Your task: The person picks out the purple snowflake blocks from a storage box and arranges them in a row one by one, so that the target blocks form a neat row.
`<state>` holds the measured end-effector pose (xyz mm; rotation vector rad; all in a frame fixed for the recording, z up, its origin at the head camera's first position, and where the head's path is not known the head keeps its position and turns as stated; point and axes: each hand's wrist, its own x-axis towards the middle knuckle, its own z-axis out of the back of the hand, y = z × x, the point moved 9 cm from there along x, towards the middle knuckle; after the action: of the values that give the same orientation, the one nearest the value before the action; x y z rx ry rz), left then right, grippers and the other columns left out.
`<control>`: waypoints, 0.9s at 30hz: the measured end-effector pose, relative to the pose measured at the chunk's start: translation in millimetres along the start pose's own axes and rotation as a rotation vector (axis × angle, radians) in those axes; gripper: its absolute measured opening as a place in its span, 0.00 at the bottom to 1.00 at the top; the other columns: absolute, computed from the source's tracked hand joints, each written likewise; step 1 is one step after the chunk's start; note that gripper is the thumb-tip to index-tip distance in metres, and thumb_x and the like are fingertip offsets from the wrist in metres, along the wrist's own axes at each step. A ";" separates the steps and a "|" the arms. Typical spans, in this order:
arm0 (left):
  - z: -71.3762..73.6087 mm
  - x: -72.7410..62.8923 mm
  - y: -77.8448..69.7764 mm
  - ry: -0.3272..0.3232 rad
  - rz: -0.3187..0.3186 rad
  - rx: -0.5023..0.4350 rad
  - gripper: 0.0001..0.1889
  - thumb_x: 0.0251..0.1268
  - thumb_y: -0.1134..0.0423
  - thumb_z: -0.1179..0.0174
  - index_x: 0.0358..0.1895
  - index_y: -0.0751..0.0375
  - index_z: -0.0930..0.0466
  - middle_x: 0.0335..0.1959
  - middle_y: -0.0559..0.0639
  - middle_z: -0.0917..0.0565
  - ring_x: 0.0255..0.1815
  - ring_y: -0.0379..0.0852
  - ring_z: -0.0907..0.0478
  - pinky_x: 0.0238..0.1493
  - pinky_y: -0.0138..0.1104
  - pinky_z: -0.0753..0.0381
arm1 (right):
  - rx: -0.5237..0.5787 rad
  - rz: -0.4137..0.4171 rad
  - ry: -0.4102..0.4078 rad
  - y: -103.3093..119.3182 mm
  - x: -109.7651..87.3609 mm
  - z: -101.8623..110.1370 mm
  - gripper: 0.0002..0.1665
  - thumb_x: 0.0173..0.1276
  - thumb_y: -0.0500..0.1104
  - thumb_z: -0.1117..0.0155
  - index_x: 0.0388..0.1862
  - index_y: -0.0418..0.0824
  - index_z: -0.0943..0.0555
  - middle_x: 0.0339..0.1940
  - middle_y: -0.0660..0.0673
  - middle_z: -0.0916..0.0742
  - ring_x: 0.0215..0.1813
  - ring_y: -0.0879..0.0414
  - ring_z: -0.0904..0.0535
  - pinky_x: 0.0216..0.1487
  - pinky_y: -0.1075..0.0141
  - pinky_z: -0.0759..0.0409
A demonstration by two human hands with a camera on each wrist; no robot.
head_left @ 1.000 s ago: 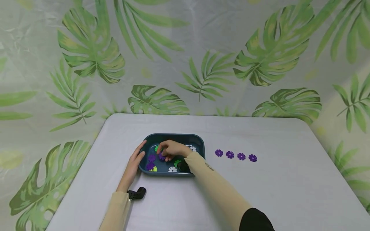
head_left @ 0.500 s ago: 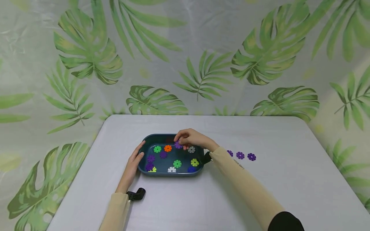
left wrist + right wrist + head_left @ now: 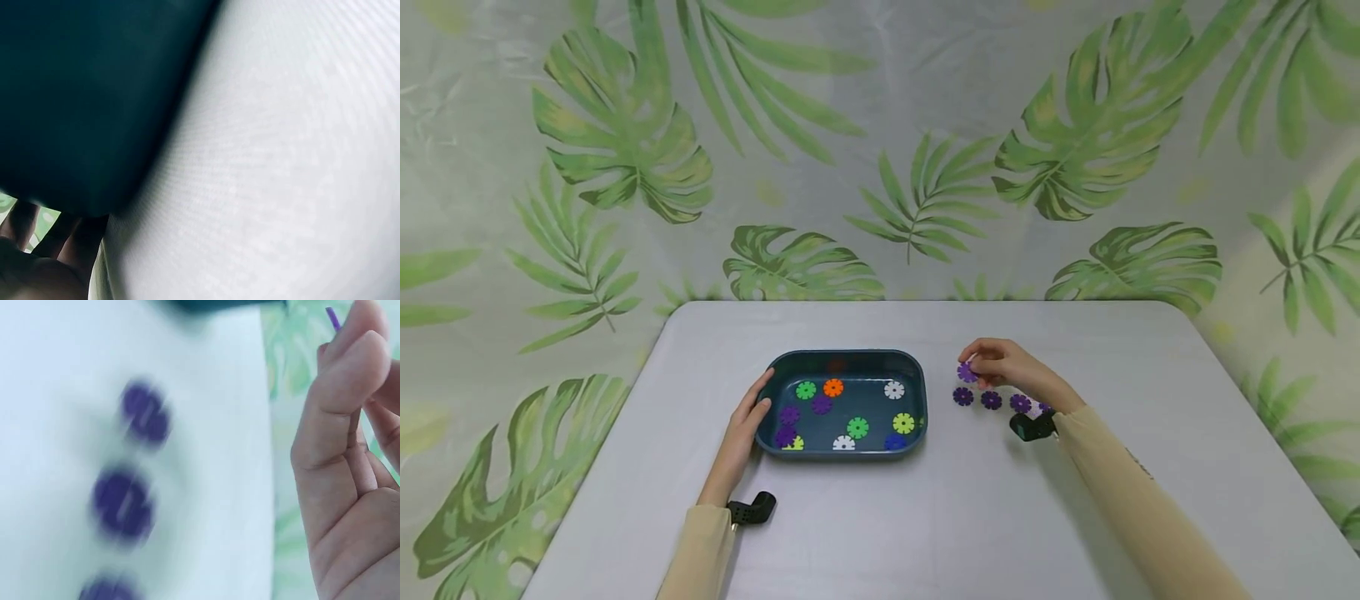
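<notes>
In the head view my right hand (image 3: 1011, 367) pinches a purple interlocking disc (image 3: 967, 372) between thumb and fingers, above the table right of the tray. Only the disc's edge (image 3: 333, 319) shows past the fingertips in the right wrist view. Just below that hand, several purple discs (image 3: 991, 400) lie in a row; the rightmost is partly hidden by the wrist camera. My left hand (image 3: 741, 429) rests against the left end of the dark blue-green tray (image 3: 842, 455), fingers fairly straight along its side. The left wrist view shows those fingers (image 3: 78, 247) dimly, beside the tray wall.
Inside the tray lie loose discs: an orange disc (image 3: 833, 387), a blue disc (image 3: 896, 442), and several green, white, yellow and purple ones. A white cloth covers the table (image 3: 880, 525). Behind it hangs a leaf-patterned sheet (image 3: 917, 167).
My right hand has lifted a purple disc out of the tray and carried it right, to above the row on the table. The left hand stays at the tray's left end.
</notes>
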<state>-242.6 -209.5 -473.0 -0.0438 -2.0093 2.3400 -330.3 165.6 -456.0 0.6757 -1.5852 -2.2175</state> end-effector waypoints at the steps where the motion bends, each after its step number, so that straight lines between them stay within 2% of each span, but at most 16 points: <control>1: 0.1 -0.1 0.1 -0.002 0.001 0.001 0.26 0.78 0.60 0.58 0.75 0.54 0.46 0.76 0.52 0.48 0.76 0.51 0.59 0.72 0.52 0.60 | -0.002 -0.007 -0.017 -7.9 -7.2 8.7 0.16 0.75 0.40 0.48 0.53 0.28 0.27 0.32 0.41 0.21 0.30 0.53 0.23 0.36 0.59 0.19; 8: 1.5 -0.4 -0.1 -0.015 -0.010 -0.009 0.25 0.78 0.62 0.58 0.75 0.55 0.45 0.76 0.52 0.47 0.76 0.51 0.58 0.72 0.52 0.60 | 0.012 -0.078 -0.123 -59.4 -60.3 60.8 0.19 0.76 0.39 0.50 0.55 0.24 0.31 0.30 0.42 0.22 0.29 0.55 0.23 0.33 0.63 0.20; 15: 1.4 -0.4 1.2 -0.012 -0.022 -0.011 0.25 0.78 0.63 0.58 0.75 0.53 0.44 0.76 0.53 0.48 0.76 0.52 0.59 0.71 0.54 0.60 | -0.030 -0.146 -0.233 -94.0 -102.8 93.7 0.18 0.75 0.36 0.52 0.54 0.21 0.32 0.31 0.41 0.21 0.28 0.56 0.22 0.32 0.65 0.19; 21: 1.3 -0.6 1.4 -0.010 -0.019 -0.014 0.25 0.78 0.63 0.58 0.75 0.53 0.44 0.76 0.52 0.47 0.76 0.52 0.59 0.71 0.53 0.60 | -0.092 -0.165 -0.259 -106.9 -113.7 101.4 0.18 0.74 0.35 0.52 0.54 0.20 0.31 0.30 0.42 0.20 0.28 0.56 0.21 0.31 0.65 0.18; 27: 0.4 0.5 0.4 -0.003 -0.015 -0.006 0.26 0.78 0.61 0.58 0.75 0.55 0.45 0.76 0.51 0.48 0.76 0.50 0.58 0.72 0.51 0.60 | -0.254 -0.171 -0.305 -102.1 -113.1 103.2 0.16 0.74 0.36 0.51 0.52 0.24 0.28 0.36 0.38 0.20 0.27 0.54 0.21 0.28 0.64 0.19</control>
<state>-243.1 -209.8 -473.4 -0.0254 -2.0107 2.3270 -292.6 339.2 -504.0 0.4296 -1.3795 -2.6955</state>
